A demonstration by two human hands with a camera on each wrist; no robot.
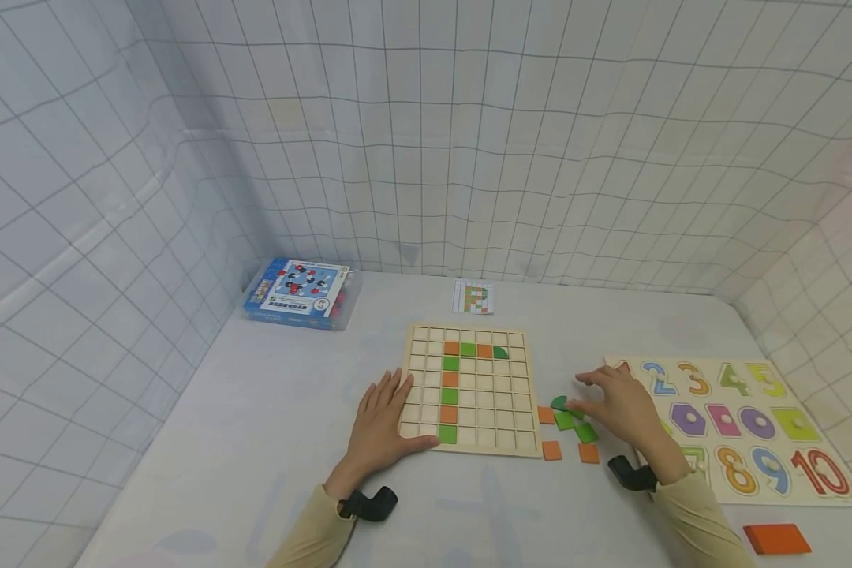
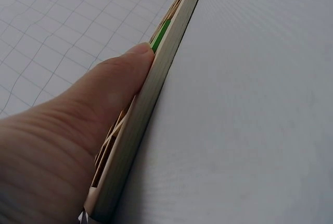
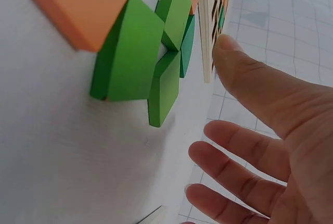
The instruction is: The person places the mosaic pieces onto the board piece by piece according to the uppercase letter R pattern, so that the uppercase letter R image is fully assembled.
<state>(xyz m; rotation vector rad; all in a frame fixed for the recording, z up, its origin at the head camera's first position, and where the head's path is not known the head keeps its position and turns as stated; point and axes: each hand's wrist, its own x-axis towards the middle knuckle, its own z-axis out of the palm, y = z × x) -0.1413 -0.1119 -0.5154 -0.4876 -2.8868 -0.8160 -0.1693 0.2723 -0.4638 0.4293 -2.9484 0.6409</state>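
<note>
A wooden grid board (image 1: 486, 400) lies on the table with orange and green square tiles in a column and a top row. A dark green quarter-round tile (image 1: 500, 353) ends that row. My left hand (image 1: 379, 426) rests on the board's left side with fingers straight, its thumb on the near edge beside a green tile (image 2: 160, 35). My right hand (image 1: 625, 406) hovers over loose tiles right of the board. Its thumb and fingers are apart in the right wrist view, nothing between them. Beneath are green squares (image 3: 132, 52), orange squares (image 1: 552, 450) and a dark green quarter-round (image 1: 558, 403).
A small pattern card (image 1: 472, 297) lies behind the board. At the back left is a boxed set (image 1: 300, 292). A number and shape puzzle board (image 1: 741, 461) lies at the right, partly under my right forearm, with an orange block (image 1: 777, 539) nearer me.
</note>
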